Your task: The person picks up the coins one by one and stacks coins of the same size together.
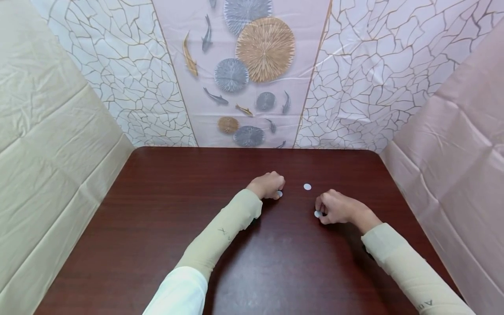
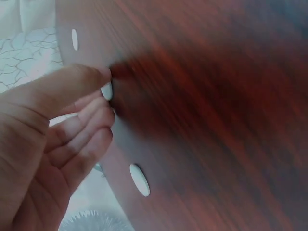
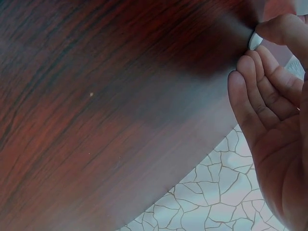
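Observation:
Three small white round discs show on the dark red-brown table. My left hand (image 1: 267, 184) is bent down at the middle of the table, its thumb and fingers pinching one white disc (image 2: 107, 90) at the tabletop. To its right, nearer to me, my right hand (image 1: 334, 207) pinches a second white disc (image 3: 255, 41) between thumb and fingertips; its other fingers curl loosely. A third white disc (image 1: 307, 187) lies flat between and beyond the hands, touched by neither. In the left wrist view, two discs lie apart from the fingers, one low (image 2: 139, 180) and one at upper left.
The glossy wooden table (image 1: 177, 188) has rounded far corners. Behind it hangs a patterned cloth (image 1: 244, 105) with medallions and fish. Plain pale cloths (image 1: 51, 144) stand along both sides. Beige sleeves cover both forearms.

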### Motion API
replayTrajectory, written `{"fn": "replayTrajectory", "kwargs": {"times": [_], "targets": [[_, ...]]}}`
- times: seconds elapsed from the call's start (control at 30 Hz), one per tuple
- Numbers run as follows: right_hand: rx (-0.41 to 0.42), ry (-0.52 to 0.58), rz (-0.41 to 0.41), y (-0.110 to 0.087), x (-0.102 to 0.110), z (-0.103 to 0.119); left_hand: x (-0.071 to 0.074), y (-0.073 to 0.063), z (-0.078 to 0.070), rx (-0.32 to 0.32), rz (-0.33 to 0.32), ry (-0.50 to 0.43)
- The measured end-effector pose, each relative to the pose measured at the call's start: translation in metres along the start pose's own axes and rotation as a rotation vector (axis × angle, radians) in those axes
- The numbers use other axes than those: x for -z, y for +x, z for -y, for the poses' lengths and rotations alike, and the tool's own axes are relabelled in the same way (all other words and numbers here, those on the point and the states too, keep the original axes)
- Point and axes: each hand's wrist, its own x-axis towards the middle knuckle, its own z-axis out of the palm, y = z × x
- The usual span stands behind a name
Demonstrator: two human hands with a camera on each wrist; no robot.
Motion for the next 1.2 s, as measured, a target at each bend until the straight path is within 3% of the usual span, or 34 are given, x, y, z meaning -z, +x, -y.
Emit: {"fn": "replayTrajectory", "kwargs": {"times": [0.13,0.43,0.77,1.0,1.2], "targets": [[-0.014,0.0,0.011,0.0,0.001,0.0,0.003,0.003,-0.003,0.029,0.017,0.011],[-0.023,0.015,0.028,0.002,0.0,0.003,-0.002,0.005,-0.009,0.046,-0.026,0.163],[-0.048,0.006,0.04,0.003,-0.001,0.005,-0.01,0.009,-0.003,-0.019,-0.057,0.216],[-0.064,0.004,0.048,0.002,0.0,0.006,-0.013,0.011,0.002,-0.056,-0.086,0.158],[-0.066,0.005,0.034,0.0,0.001,0.004,-0.01,0.007,0.001,-0.107,-0.121,0.037]]}}
